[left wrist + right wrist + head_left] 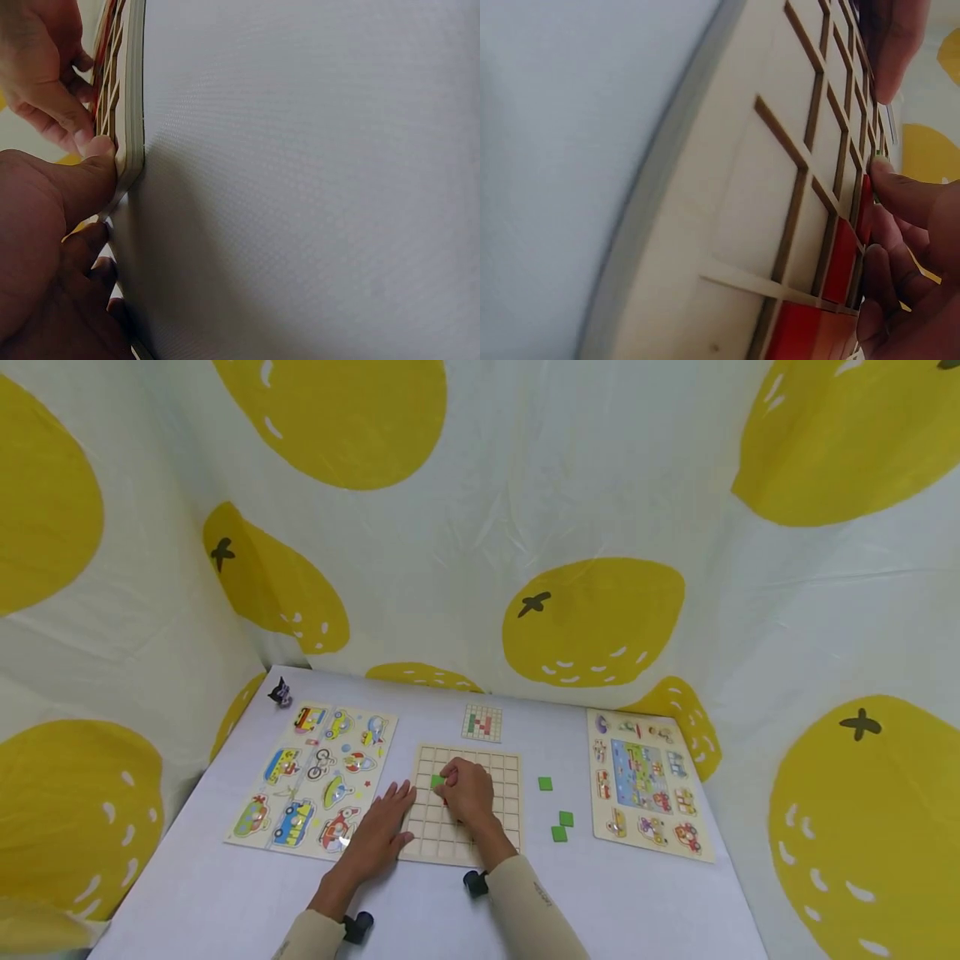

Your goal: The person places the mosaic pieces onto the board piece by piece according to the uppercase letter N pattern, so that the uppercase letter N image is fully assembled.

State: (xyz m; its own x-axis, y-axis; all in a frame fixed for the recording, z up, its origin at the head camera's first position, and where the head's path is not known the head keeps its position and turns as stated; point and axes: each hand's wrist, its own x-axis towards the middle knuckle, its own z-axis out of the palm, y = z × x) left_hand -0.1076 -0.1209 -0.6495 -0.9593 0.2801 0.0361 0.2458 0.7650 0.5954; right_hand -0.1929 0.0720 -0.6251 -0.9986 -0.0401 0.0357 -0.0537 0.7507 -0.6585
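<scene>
A wooden grid board (427, 846) lies flat in front of me, with red tiles (841, 259) set in several of its squares. Over its left-middle part, my right hand (471, 792) pinches a small green square tile (437, 782) between thumb and fingers, right at the grid. The right wrist view shows only a sliver of that tile beside the thumb. My left hand (378, 833) rests at the board's left edge, fingers spread and thumb on the near-left rim. Behind the board lies a small pattern card (482, 723) with green and red squares.
Three loose green tiles (559, 834) lie right of the board. A vehicle puzzle (330, 793) is at left, and another picture puzzle (648, 781) at right. A small dark figurine (281, 692) stands at the back left corner of the white table (637, 902).
</scene>
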